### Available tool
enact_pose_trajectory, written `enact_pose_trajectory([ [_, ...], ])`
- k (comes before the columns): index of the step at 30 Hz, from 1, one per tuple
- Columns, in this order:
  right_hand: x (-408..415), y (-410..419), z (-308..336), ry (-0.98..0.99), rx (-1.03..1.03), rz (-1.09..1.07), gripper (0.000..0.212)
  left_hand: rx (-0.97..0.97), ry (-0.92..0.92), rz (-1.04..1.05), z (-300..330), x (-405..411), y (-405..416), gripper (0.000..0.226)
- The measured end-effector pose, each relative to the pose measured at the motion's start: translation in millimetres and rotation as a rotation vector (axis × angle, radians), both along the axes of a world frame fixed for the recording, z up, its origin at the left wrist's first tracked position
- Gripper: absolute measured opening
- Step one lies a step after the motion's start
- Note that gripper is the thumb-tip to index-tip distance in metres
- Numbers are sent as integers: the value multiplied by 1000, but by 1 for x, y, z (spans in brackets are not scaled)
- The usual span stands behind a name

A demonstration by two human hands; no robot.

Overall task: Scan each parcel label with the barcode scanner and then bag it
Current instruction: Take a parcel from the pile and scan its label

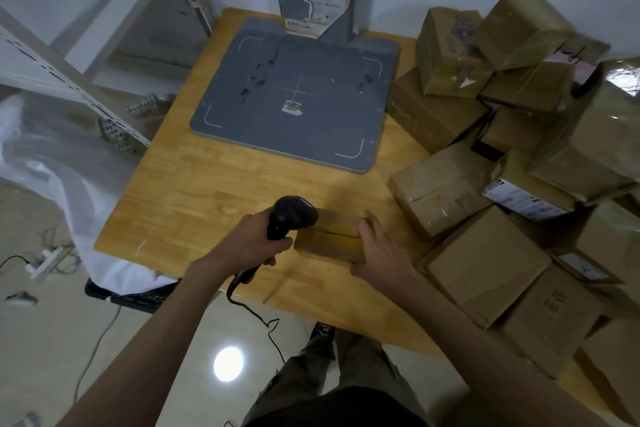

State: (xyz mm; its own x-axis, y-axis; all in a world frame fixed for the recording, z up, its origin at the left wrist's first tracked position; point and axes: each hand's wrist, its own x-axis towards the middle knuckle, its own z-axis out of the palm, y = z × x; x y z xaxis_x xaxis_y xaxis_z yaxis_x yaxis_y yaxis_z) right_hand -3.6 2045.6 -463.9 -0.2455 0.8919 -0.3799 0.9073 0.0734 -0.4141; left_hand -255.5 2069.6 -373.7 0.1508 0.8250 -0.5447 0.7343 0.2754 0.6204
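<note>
1. The parcel (pixel 329 241) is a small brown box lying flat on the counter (pixel 207 191) near the edge closest to you, well in front of the grey scanning plate (pixel 294 97). Its long axis runs left to right across your body.
2. Your right hand (pixel 375 251) is at the parcel's right end, fingers curled over the top and thumb low on the near side, so it grips the box. It is the hand in contact with the parcel.
3. Your left hand (pixel 251 243) is just left of the parcel, fingers wrapped tight round the handle of the black barcode scanner (pixel 291 217). The scanner's head hangs over the parcel's left end, nose aimed along the box top toward your right hand.
4. No label shows on the parcel's upper face; motion blur may hide it. By my reading, the scan depends on turning the label face toward the scanner's nose.
5. Right of the parcel lies the pile of brown boxes (pixel 519 149). Left of the parcel, off the counter's edge, hangs the white bag (pixel 62 184).
</note>
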Motion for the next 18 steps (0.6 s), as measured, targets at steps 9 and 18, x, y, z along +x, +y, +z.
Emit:
enact_pose_trajectory([
  [9, 0, 7, 3, -46, 214, -25, 87, 5, 11, -6, 1, -8, -2, 23],
  [18, 2, -3, -15, 28, 80, -39, 77, -5, 19, -48, 0, -12, -9, 27],
])
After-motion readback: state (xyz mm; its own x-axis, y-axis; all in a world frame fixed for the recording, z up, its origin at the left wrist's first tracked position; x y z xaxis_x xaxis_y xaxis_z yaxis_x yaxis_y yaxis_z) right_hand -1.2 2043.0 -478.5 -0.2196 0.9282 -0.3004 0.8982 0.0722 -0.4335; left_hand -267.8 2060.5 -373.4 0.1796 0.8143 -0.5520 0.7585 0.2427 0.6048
